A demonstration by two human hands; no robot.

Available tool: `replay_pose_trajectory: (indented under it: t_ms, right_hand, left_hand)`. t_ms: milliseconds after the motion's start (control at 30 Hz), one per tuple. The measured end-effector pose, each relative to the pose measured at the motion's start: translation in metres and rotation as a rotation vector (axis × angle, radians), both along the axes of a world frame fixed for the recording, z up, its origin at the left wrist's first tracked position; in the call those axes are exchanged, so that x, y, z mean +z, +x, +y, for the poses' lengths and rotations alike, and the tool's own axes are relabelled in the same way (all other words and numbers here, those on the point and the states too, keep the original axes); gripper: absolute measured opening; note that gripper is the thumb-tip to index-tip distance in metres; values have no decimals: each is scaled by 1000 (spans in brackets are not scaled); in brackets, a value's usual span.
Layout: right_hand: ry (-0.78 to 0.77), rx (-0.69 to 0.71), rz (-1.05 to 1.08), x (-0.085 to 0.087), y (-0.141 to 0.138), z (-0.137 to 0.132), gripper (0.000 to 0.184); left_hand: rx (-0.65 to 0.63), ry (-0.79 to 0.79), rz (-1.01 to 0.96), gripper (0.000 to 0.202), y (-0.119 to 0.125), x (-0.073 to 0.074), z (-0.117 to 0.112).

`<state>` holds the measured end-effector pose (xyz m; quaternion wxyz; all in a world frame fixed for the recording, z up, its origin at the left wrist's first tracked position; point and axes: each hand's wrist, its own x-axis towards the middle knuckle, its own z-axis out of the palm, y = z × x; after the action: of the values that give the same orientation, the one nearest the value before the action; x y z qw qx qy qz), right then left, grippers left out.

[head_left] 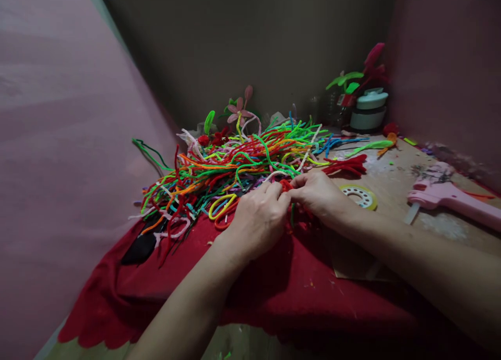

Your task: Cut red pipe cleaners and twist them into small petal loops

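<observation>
My left hand (pixel 260 216) and my right hand (pixel 319 195) meet over the front of the table. Between their fingertips is a red fuzzy pipe-cleaner piece (pixel 286 184), pinched from both sides and mostly covered by the fingers. A bit of green stem shows just below it. Directly behind my hands lies a big tangled heap of pipe cleaners (pixel 242 159) in green, red, orange, white and blue. Scissors with yellow and red-orange handles (pixel 221 210) lie to the left of my left hand.
A roll of tape (pixel 359 197) sits right of my hands on a brown board (pixel 395 224). Farther right rests a pink glue gun (pixel 454 195). Red pipe cleaners (pixel 346 165), a lidded jar (pixel 368 109) and pipe-cleaner flowers (pixel 239 111) stand or lie behind. A red cloth (pixel 282 287) covers the table.
</observation>
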<state>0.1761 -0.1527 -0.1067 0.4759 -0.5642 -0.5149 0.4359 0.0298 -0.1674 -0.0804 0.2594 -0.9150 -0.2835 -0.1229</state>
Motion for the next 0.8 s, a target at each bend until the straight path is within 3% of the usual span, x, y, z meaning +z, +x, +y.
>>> replay_pose_trajectory:
  t_ms: [400,500,600,700,800]
  right_hand:
    - [-78,75,207,-6,-1,-1,9]
    - [-129,68,321,-4,0,1,9]
    - [-141,89,354,0,3,0,10]
    - [-130,149,373,2,3,-1,12]
    - [-105,203,460,1,2,-1,13]
  left_hand:
    - [-71,-57,49,13,5,-8,-3]
    - [-134,-205,-74,12,4,-7,-1]
    - [-191,-321,-330,10,-1,-4,7]
    - [-231,-322,-455,7,-6,-1,15]
    - [-243,-266,-395,10,-8,-2,18]
